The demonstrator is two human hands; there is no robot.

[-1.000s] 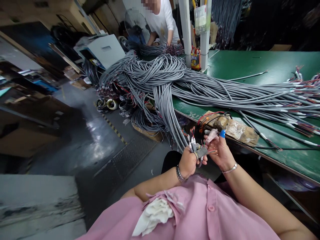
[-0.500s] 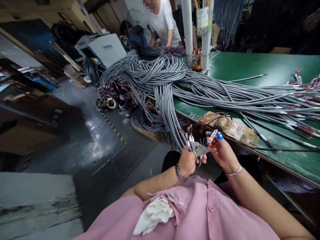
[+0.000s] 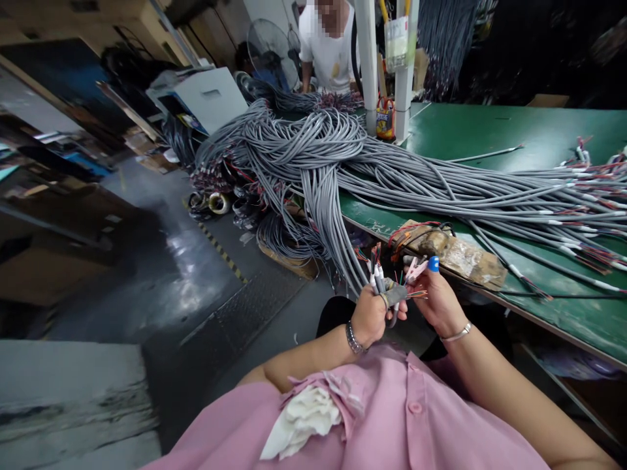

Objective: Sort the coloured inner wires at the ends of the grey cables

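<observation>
My left hand, with a grey covering on its thumb, is closed around several grey cable ends whose thin coloured wires fan out at the top. Just right of it, my right hand has a blue cover on one fingertip and pinches a pink clip. The clip is close to the thin wires sticking out past my left thumb; whether it touches them I cannot tell. From the held ends, the grey cable bundle runs up onto the green table.
A taped block with red and black wires lies at the table's near edge. White posts rise from the table. Behind them stands a person in a white shirt. A grey-white box is at the left, beside coiled cables.
The pink clip has turned in my right hand and now shows its two arms. Both hands have shifted very slightly right. The person behind the table has moved to a more upright pose.
</observation>
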